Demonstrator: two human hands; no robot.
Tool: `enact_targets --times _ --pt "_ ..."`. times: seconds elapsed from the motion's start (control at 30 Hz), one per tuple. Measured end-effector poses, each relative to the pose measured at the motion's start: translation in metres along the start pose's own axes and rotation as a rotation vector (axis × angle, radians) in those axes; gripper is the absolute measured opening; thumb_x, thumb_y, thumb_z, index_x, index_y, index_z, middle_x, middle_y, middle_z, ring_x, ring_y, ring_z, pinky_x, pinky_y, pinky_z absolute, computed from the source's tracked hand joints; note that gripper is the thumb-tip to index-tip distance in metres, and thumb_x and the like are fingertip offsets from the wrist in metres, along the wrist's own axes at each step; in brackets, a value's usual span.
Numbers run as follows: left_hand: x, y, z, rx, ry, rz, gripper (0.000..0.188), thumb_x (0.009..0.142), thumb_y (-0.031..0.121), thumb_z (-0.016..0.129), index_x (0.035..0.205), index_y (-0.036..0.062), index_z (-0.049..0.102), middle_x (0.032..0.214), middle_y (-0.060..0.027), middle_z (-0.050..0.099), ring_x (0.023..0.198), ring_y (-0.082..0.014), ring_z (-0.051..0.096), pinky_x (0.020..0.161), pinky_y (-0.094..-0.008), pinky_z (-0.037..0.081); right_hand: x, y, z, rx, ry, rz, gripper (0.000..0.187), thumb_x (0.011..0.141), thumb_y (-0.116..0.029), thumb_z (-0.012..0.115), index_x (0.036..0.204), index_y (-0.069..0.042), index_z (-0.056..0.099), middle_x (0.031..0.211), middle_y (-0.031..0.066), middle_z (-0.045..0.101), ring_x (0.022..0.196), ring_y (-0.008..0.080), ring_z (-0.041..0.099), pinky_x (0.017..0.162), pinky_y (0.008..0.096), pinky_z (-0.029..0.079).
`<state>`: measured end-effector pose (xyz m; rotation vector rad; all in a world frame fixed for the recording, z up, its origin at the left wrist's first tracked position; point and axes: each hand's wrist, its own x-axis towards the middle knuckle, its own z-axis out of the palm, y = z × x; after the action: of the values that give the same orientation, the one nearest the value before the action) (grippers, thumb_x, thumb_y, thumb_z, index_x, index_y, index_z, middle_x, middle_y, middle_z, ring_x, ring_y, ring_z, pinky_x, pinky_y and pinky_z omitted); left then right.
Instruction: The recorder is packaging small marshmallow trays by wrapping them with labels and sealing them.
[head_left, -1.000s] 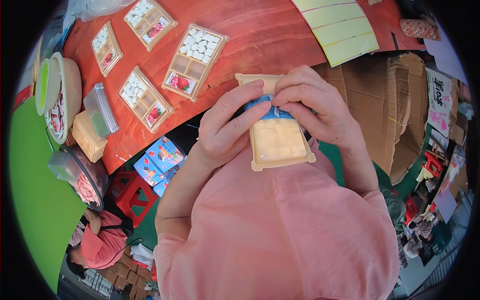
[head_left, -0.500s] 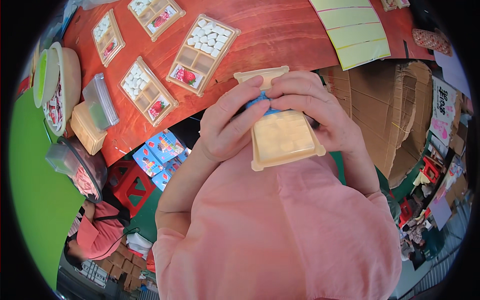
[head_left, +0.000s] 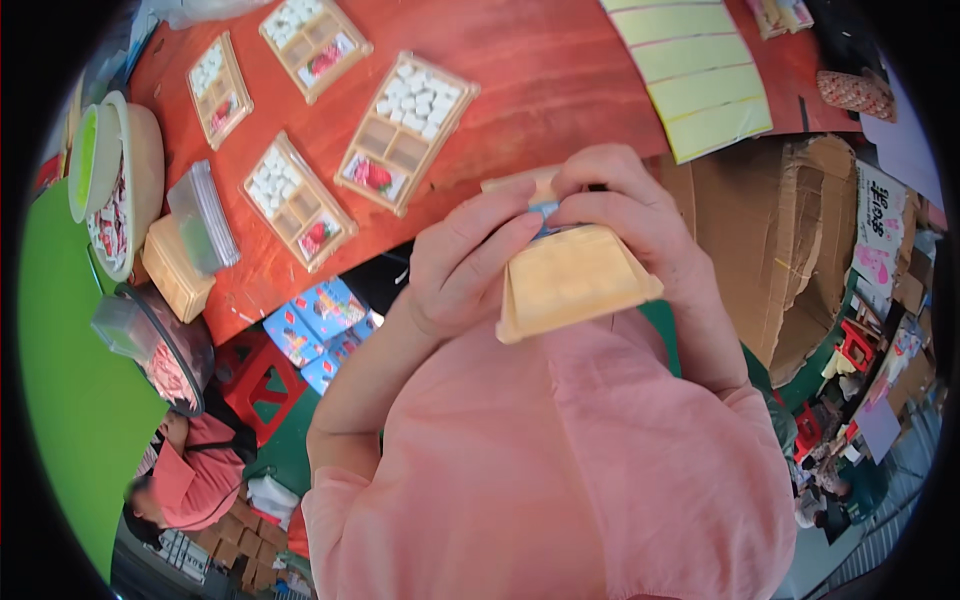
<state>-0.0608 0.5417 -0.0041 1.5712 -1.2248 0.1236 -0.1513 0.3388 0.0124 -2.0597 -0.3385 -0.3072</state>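
Note:
In front of my chest, a beige compartment tray [head_left: 578, 275] is held between both hands, its near end tilted up toward me. A strip of blue [head_left: 546, 212] shows across its middle, mostly covered by fingers. My left hand [head_left: 462, 250] is closed round the left side and my right hand [head_left: 642, 222] round the right, fingertips meeting over the blue part. On the red table beyond lie several similar trays, among them a large one [head_left: 380, 135] and a nearer one [head_left: 300, 205], with white cube-like pieces and strawberry-picture packets in their compartments.
Left on the table are a pale basin [head_left: 150, 165] of packets, clear lids [head_left: 205, 215] and stacked beige trays [head_left: 178, 268]. Yellow-green sheets [head_left: 700, 75] lie at the far right, above an open cardboard box [head_left: 765, 240]. A red stool [head_left: 268, 400] and another person [head_left: 205, 470] are lower left.
The held tray has tipped, so its near end now faces me more steeply and the pieces inside show less. Both hands keep hold, and my view has shifted slightly.

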Motion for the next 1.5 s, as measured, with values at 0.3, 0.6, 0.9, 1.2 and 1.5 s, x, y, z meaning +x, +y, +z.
enact_targets --times 0.3,0.6,0.9,1.2,1.5 --pt "0.029 0.005 0.025 -0.703 0.228 -0.840 0.042 0.092 -0.005 0.067 0.131 -0.0015 0.053 0.119 -0.0097 0.067 0.105 -0.0128 0.067 0.083 -0.0232 0.054 0.021 0.003 0.029 0.800 0.409 0.590 0.059 0.096 0.001 0.062 0.146 -0.002 0.030 0.118 0.0115 0.062 0.107 0.0135 0.061 0.092 0.0280 0.052" --pt "0.077 -0.049 0.037 -0.740 0.429 -1.056 0.024 0.100 0.012 0.062 0.121 0.0006 0.057 0.106 -0.0096 0.071 0.093 -0.0134 0.068 0.081 -0.0259 0.056 0.067 0.034 0.007 0.128 0.227 0.407 0.098 0.080 -0.027 0.082 0.152 0.004 0.024 0.143 0.0214 0.037 0.134 0.0319 0.041 0.112 0.0389 0.037" --pt "0.065 -0.045 0.008 -0.568 0.410 -0.822 0.045 0.102 0.006 0.056 0.145 0.0019 0.044 0.139 -0.0146 0.055 0.118 -0.0213 0.060 0.094 -0.0324 0.053 0.156 0.112 -0.016 -0.384 0.187 0.258 0.077 0.078 -0.024 0.075 0.143 -0.002 0.040 0.124 0.0279 0.053 0.118 0.0425 0.052 0.102 0.0418 0.045" --pt "0.004 -0.031 -0.043 0.750 -0.215 -0.514 0.047 0.086 0.016 0.075 0.127 -0.0009 0.059 0.138 -0.0210 0.053 0.126 -0.0381 0.052 0.104 -0.0470 0.043 0.119 0.103 -0.014 -0.829 0.291 0.169 0.053 0.092 -0.042 0.067 0.131 -0.007 0.060 0.139 0.0220 0.052 0.130 0.0399 0.048 0.103 0.0538 0.038" --pt "0.006 -0.022 -0.019 0.969 -0.212 -0.452 0.059 0.085 0.042 0.074 0.120 -0.0040 0.060 0.131 -0.0217 0.052 0.104 -0.0346 0.056 0.085 -0.0458 0.047 -0.064 0.062 -0.078 -0.772 0.183 0.575 0.045 0.099 -0.016 0.047 0.143 -0.011 0.050 0.150 0.0227 0.042 0.140 0.0376 0.039 0.114 0.0499 0.027"
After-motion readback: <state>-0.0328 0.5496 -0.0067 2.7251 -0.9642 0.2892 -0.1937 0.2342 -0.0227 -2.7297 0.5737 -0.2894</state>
